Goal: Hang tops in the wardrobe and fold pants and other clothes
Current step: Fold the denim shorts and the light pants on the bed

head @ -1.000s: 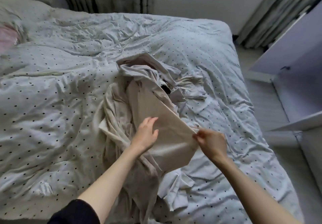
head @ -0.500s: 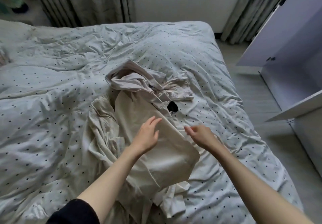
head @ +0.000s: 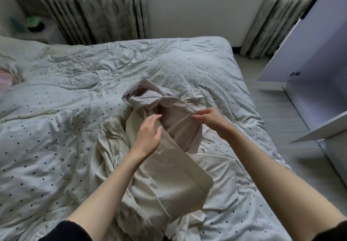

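A pile of beige clothes point(head: 169, 180) lies on the bed, with a greyish-beige garment point(head: 174, 120) bunched at its far end. My left hand point(head: 149, 136) rests with relaxed fingers on the pale beige cloth at the greyish garment's left edge. My right hand point(head: 209, 117) reaches over the greyish garment's right side, fingers stretched leftward and blurred by motion. Neither hand plainly grips cloth. The wardrobe point(head: 317, 83) stands open at the right.
The bed point(head: 65, 120) carries a rumpled white duvet with black dots. Curtains point(head: 105, 9) hang behind the bed. A white wardrobe door point(head: 293, 49) swings out over the grey floor point(head: 277, 113) beside the bed. A nightstand point(head: 35, 30) sits at far left.
My right hand let go of the beige cloth's edge, and the cloth dropped flat. Both hands then moved farther up the pile to the greyish garment. The view pulled back.
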